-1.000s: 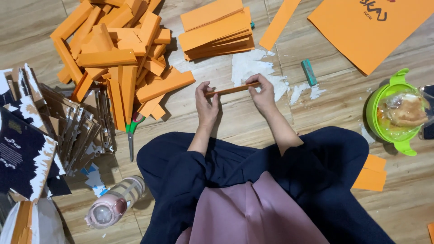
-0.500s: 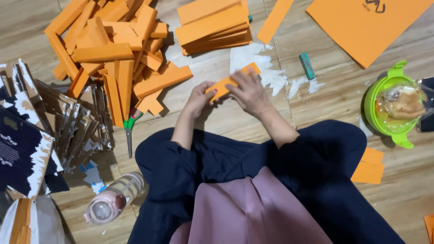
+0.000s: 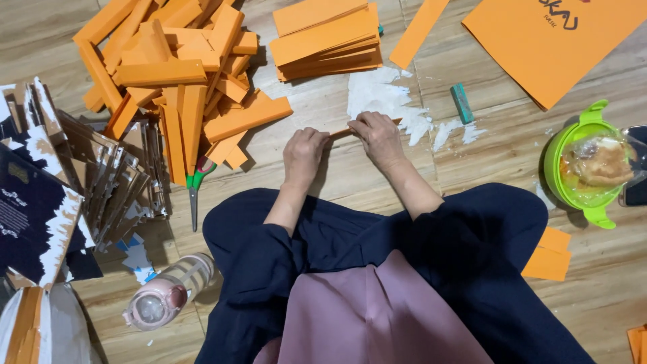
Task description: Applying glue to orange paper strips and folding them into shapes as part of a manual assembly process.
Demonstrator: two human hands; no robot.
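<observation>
Orange cardboard strip [image 3: 340,131], long and narrow, lies pressed flat on the wooden plank floor [image 3: 472,162] in front of the person's crossed legs, with a smear of white paste [image 3: 384,101] just beyond it. Largest nearby is the big orange paper sheet [image 3: 539,47] at the top right, then the loose heap of folded orange cardboard pieces [image 3: 168,74] at the upper left and the neat stack of flat orange strips [image 3: 327,37] beside it. A green plastic lidded bowl [image 3: 573,168] sits to the right. Green-handled scissors [image 3: 195,192] lie at the left and a small teal glue stick [image 3: 462,102] beyond the paste. The left hand [image 3: 303,152] curls closed over the strip's left end; the right hand [image 3: 377,135] grips its right part, fingers bent down onto it.
</observation>
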